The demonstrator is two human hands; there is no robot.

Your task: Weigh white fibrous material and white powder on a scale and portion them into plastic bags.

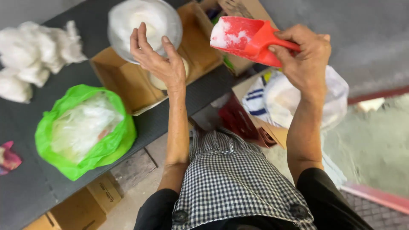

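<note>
right hand (304, 59) grips a red scoop (247, 38) at one o'clock; left hand (157, 55), fingers spread, rests against a clear bag of white stuff (142, 17) at eleven.

The left hand (156, 57) is covering the near rim of the clear bowl (142, 23), and its palm is facing away, so whether it is gripping or only resting cannot be told. The bowl's white contents are blurring into 1 pale mass. The right hand (303, 55) is hiding the handle of the red scoop (243, 36). The frame's top edge is cutting off the cardboard box (238, 10). The left edge is cropping the pink scrap (7, 157) and the white fluffy heap (32, 55). The green bag (108, 147) is holding hazy, unreadable contents.
</note>
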